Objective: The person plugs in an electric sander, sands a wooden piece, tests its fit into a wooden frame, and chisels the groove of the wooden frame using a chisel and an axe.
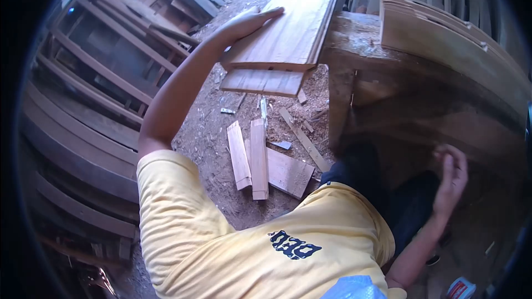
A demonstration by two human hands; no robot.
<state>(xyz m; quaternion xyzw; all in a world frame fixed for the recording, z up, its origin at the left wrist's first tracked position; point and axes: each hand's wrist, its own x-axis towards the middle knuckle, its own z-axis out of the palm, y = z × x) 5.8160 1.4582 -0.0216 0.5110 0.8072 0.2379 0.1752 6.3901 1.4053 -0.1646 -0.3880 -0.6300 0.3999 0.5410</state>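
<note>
My left hand [252,22] grips the left edge of a wide wooden board [288,27], with fingers over its upper face. The board reaches out at the end of a heavy workbench beam. Just beneath it, a second wooden piece [263,81] sticks out, with small dark slots near the joint; how the two meet is partly hidden. Low on the right, beside the bench, my right hand [451,180] hangs in the air. Its fingers are loosely bent and apart, with nothing visible in them.
The workbench [360,36] carries a stack of shaped boards [438,33] on the right. Wood offcuts [259,158] and a flat board piece [288,173] lie on the shaving-covered ground. Wooden frames [111,50] lean at left. A small red-and-white package [461,288] is at lower right.
</note>
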